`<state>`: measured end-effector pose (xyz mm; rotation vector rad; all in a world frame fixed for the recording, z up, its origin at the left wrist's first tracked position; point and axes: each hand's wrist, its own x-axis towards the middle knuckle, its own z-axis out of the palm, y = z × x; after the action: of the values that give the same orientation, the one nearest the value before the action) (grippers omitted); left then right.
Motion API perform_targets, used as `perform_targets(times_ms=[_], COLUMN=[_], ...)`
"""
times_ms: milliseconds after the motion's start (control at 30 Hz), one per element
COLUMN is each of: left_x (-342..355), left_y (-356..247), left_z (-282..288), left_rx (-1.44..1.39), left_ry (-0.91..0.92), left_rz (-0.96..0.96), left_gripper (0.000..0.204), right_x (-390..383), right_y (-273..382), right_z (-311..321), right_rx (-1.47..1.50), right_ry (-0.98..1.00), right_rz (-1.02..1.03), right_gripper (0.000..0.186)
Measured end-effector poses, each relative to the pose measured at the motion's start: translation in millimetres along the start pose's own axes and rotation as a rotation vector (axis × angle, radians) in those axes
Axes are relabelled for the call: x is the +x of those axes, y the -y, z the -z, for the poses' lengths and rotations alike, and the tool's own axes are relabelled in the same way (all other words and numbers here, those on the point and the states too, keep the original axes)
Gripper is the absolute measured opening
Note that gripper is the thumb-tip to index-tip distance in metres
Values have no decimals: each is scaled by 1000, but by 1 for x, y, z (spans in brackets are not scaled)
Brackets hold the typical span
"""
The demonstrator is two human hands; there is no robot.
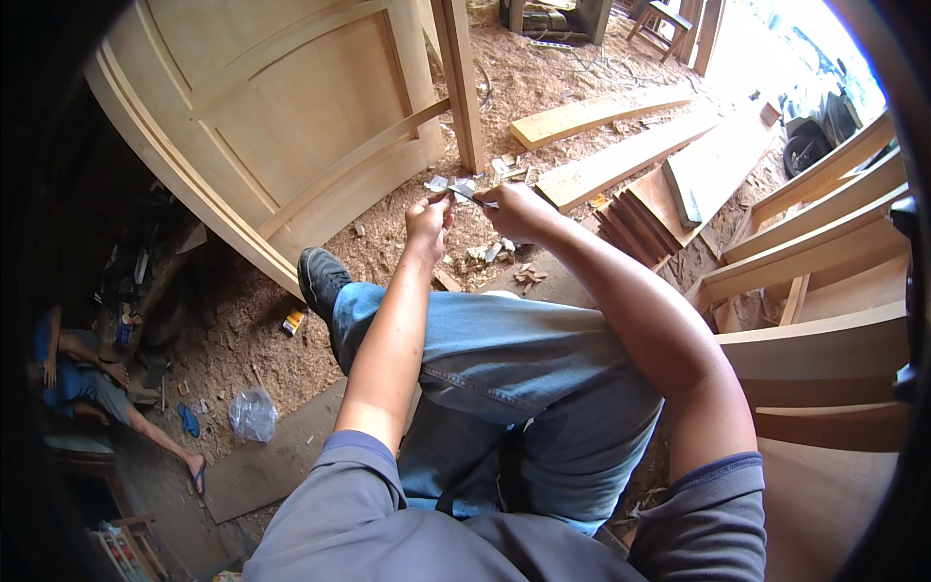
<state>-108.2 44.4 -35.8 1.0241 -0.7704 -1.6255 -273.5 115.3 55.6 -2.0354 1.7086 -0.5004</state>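
Observation:
Out in front of my raised knee, both hands meet at about the same height. My right hand (519, 211) is closed around a slim tool with a grey metal blade (465, 193), whose tip points left toward the other hand. I cannot tell whether it is a knife or another blade. My left hand (430, 221) is closed, its fingers pinched near that tip. Whatever it holds is too small to make out. Beneath the hands, wood shavings and pale offcuts (493, 252) litter the ground.
A wooden panelled door (320, 92) stands at the far left beside an upright post (458, 87). Planks (626, 155) and stacked boards (635, 225) lie ahead right. Wooden frames (805, 262) rise at right. At lower left are a plastic bag (253, 415) and a seated person's leg (160, 435).

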Motion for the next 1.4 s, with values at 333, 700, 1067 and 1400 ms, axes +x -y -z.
perform_targets(times_ms=[333,700,1067,1400], left_x=[-1,-5,-1,21], left_y=[3,2,2,24], left_z=[2,1,0,0], left_rx=[119,164,237,167], left_ry=[2,-16,-29,-35], left_rz=[-44,-34,-37,-68], left_gripper=[16,16,20,18], right_x=[-8,4,-3,3], right_y=[16,-7,-2,-26], right_z=[14,3,11,6], right_rx=[-18,-12,-77,-88], right_ry=[61,9,46,66], right_rz=[-91,-27,-133,-64], right_gripper=[33,33,37,36])
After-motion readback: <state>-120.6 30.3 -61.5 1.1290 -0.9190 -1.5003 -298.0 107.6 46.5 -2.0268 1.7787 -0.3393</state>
